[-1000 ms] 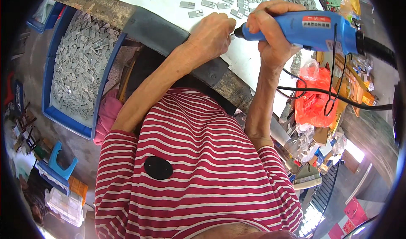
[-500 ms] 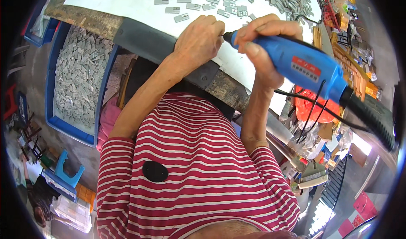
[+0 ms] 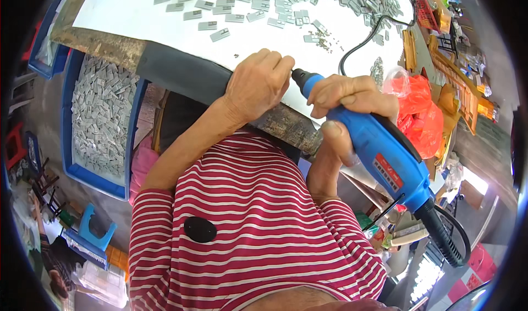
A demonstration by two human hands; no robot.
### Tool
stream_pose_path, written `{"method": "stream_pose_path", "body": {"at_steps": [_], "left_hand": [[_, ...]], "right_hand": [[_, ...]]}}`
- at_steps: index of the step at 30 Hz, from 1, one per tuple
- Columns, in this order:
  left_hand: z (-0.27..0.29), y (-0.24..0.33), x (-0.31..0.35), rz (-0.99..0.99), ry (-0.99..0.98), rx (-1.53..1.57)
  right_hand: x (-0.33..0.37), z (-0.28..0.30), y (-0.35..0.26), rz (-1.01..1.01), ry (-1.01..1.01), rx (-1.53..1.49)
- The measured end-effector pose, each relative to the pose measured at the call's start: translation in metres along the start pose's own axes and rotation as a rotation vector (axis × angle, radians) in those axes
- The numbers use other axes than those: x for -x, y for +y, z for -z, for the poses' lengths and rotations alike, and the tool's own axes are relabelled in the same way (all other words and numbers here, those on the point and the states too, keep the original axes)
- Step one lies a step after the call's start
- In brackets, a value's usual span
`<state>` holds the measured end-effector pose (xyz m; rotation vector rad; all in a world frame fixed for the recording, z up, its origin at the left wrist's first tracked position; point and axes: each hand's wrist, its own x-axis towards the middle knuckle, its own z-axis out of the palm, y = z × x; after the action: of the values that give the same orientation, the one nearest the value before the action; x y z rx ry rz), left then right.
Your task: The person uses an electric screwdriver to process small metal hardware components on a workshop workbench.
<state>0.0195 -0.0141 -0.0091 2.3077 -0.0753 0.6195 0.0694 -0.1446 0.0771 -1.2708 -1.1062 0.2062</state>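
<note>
My right hand (image 3: 352, 105) is wrapped round a blue electric screwdriver (image 3: 382, 151) with a black nose and a trailing black cable. The tool lies slanted, its tip pointing at the fingers of my left hand (image 3: 258, 83). Those left fingers are pinched together at the near edge of the table, and whatever they hold is hidden. Beyond both hands, several small grey rectangular pieces (image 3: 220, 34) lie loose on a white sheet (image 3: 165, 22), with a denser heap of grey pieces (image 3: 363, 0) at the far right. Tiny brassy screw-like bits (image 3: 327, 42) are scattered near that heap.
Left of the table stands a blue bin (image 3: 67, 124) full of similar grey pieces. A dark strip (image 3: 181, 69) covers the table's near edge. A black cable (image 3: 357, 44) curves across the sheet, and a red plastic bag (image 3: 421, 113) sits at right. Another person (image 3: 55, 261) is at lower left.
The screwdriver's rear end has swung down and its body is steeper. My right-hand fingers have shifted on it. My left hand stays pinched, a little lower in view, and the table view has shifted.
</note>
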Motion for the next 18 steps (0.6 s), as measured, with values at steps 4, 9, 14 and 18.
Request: {"method": "stream_pose_path", "body": {"at_steps": [4, 9, 14, 18], "left_hand": [[-0.005, -0.005, 0.000, 0.032, -0.017, 0.079], [0.004, -0.005, -0.003, 0.139, -0.028, 0.248], [0.026, -0.004, 0.000, 0.367, 0.107, 0.394], [0.059, -0.021, 0.013, 0.480, 0.227, 0.352]], "right_hand": [[0.003, -0.001, -0.007, 0.023, 0.014, 0.008], [-0.001, 0.021, 0.002, 0.201, 0.287, -0.104], [-0.007, 0.050, 0.015, 0.117, 0.707, 0.022], [-0.005, 0.073, 0.026, 0.078, 0.739, 0.140]]}}
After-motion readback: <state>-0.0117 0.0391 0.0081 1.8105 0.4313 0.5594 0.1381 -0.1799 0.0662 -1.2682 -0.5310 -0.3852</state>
